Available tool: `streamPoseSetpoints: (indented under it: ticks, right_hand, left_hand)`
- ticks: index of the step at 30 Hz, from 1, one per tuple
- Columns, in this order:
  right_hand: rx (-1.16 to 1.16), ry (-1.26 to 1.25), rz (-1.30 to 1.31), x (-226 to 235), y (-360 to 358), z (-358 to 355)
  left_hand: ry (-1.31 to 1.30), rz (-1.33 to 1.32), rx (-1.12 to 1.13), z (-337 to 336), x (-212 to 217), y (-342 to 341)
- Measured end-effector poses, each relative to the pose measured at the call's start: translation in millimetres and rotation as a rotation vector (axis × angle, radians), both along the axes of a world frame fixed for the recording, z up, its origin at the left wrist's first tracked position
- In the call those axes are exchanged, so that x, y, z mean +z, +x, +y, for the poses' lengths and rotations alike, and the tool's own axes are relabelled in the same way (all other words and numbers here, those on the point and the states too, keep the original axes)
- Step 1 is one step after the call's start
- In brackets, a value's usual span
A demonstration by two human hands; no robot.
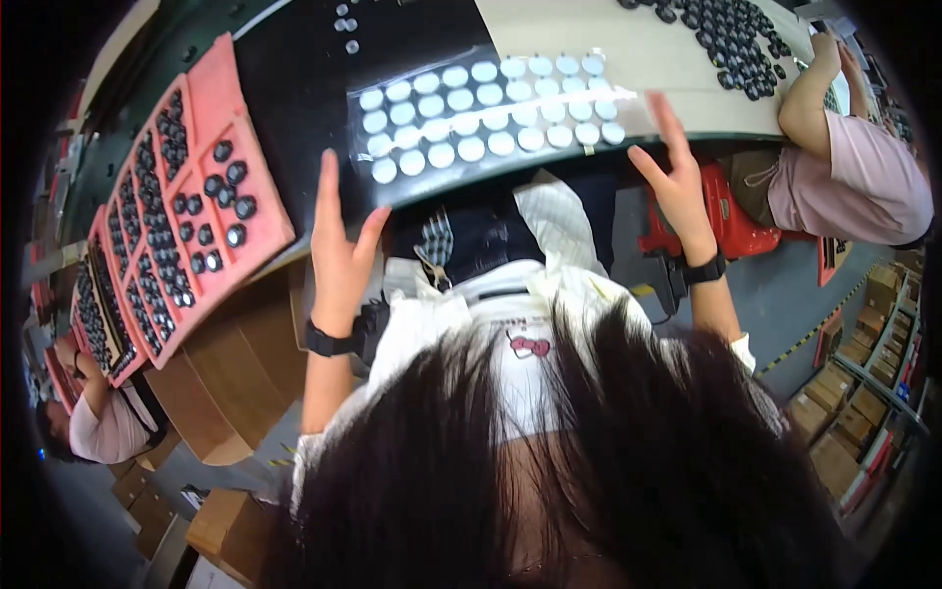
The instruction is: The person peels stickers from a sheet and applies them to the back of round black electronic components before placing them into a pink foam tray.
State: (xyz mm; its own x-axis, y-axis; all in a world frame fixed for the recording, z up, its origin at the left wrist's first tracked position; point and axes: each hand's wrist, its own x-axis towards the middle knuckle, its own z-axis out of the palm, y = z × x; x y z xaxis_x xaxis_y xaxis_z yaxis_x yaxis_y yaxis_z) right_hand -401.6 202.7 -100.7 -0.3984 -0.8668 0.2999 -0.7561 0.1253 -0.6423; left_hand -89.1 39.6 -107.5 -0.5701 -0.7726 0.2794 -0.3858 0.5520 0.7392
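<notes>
The clear sheet [453, 140] lies flat on the table before us, its round white discs [471, 149] set in four rows, in the head view. Our left hand [340, 257] is just beside the sheet's left end, spread, thumb apart from the fingers, with nothing in its grasp. Our right hand [684, 193] is just beside the sheet's right end, likewise spread and holding nothing; we cannot tell whether either touches the edge. Beyond the sheet's far left corner we see some small clear pieces [352, 46] on a black surface [285, 69]. Left of the sheet are pink trays [265, 187] of black round parts [244, 207]. Right of it, at the far side, more black parts [731, 49] lie heaped on a cream surface [677, 64]; a co-worker [849, 182] sits farther right.
</notes>
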Motion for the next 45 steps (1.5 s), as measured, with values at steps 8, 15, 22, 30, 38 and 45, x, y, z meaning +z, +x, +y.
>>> streamPoseSetpoints:
  ticks: [8, 15, 22, 30, 38, 45]
  right_hand:
    - [0.125, -0.221, -0.486, 38, -13, -30]
    - [0.061, -0.549, -0.311, 146, -8, -36]
    - [0.016, 0.309, -0.092, 24, -55, -114]
    - [0.189, 0.000, 0.619, 31, -57, -203]
    - [0.414, 0.239, 0.599, -13, -36, -356]
    - [0.611, 0.294, 0.574, -28, -26, -330]
  left_hand:
    - [0.346, 0.290, 0.039, -25, 45, -35]
    - [0.069, 0.420, 0.028, -14, 150, -35]
    - [0.419, -0.179, -0.030, -106, 50, -32]
    - [-0.503, -0.568, -0.332, -114, 38, -74]
    - [-0.388, -0.665, -0.361, -133, 18, -91]
    - [-0.310, -0.686, -0.378, -133, 23, -84]
